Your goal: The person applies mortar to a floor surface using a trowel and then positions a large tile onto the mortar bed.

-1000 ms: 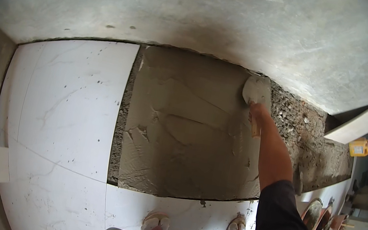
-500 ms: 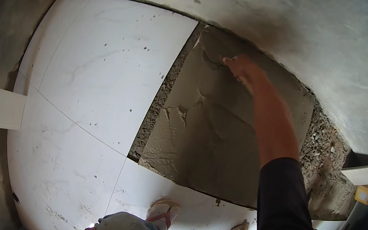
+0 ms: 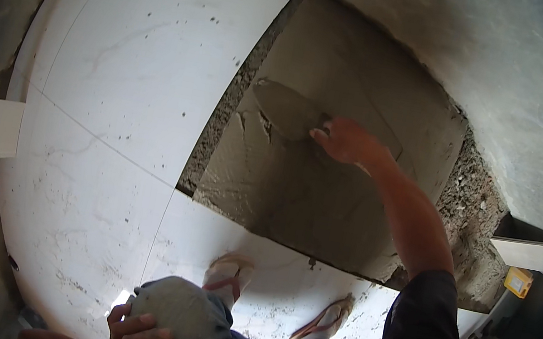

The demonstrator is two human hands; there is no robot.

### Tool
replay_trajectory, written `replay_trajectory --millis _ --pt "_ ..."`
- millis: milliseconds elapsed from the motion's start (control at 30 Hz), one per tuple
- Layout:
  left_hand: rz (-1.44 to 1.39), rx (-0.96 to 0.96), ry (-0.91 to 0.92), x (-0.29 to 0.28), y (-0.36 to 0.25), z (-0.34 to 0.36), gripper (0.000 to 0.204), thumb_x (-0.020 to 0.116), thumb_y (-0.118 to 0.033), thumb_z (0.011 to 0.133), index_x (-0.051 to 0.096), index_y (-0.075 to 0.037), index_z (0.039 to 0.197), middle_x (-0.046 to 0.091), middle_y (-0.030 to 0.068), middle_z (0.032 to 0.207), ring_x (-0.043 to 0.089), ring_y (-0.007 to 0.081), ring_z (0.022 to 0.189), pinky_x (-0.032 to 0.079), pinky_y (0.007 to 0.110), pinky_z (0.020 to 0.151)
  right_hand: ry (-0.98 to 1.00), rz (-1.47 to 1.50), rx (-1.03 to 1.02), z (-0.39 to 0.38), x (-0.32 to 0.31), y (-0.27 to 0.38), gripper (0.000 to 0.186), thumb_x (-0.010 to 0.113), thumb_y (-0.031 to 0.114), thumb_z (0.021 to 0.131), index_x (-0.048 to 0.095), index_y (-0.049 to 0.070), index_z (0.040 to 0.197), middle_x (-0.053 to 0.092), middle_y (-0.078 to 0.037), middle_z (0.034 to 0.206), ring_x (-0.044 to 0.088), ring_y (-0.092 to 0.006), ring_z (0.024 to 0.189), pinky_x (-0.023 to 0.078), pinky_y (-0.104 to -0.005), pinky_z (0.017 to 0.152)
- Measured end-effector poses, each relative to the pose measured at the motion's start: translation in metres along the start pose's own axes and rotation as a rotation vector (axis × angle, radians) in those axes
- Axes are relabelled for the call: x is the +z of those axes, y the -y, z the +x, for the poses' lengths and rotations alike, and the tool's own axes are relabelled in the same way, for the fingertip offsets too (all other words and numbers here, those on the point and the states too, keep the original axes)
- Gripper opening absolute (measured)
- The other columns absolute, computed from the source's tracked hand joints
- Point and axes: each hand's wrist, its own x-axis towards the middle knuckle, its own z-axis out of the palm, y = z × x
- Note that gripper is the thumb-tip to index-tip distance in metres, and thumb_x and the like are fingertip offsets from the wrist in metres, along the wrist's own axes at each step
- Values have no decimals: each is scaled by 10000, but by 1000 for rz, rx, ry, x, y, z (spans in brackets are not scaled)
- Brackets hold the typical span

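Observation:
My right hand (image 3: pixel 348 141) is closed on the handle of a trowel (image 3: pixel 288 110); its blade, coated in grey mortar, lies on the bed of wet mortar (image 3: pixel 323 208) and points left. The fist hides most of the handle. The mortar is mostly smooth, with a few ridges and small holes left of and below the blade. At the lower edge my left hand (image 3: pixel 139 336) lies on my bent knee (image 3: pixel 187 318), fingers outstretched and holding nothing.
Large white floor tiles (image 3: pixel 142 38) lie left and in front, where my sandalled feet (image 3: pixel 228 277) stand. A rough gravelly strip (image 3: pixel 230 97) separates tiles and mortar. Grey walls (image 3: pixel 519 82) bound the far side. At right are rubble (image 3: pixel 474 194) and a yellow container (image 3: pixel 518 282).
My right hand has drawn the trowel from near the far wall toward me, and the far mortar looks smoother. The view has shifted; my left hand stays on the knee.

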Motion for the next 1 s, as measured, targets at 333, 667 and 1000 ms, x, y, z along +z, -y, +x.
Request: replay_trajectory --millis 333,667,1000 --pt "10 65 -156 14 -6 -17 304 566 -412 834 567 -154 994 591 122 1079 535 334 1061 390 522 922 152 -59 -1 -112 73 57 438 469 419 925 626 12 958 649 -224 932 643 -388 870 516 -481 788" --pt "-34 164 -124 15 -11 -15 266 589 -332 847 560 -111 994 584 140 1114 513 329 1094 391 521 909 -158 -292 -18 -122 96 -49 314 494 325 925 478 87 1128 611 -208 937 653 -370 819 554 -432 648" --pt "27 85 -75 3 -24 -15 300 574 -368 843 555 -127 1020 573 131 1120 512 326 1099 386 523 936 -490 -229 276 13 -70 -135 501 403 471 950 544 72 1218 604 -152 1152 626 -310 952 494 -442 850"
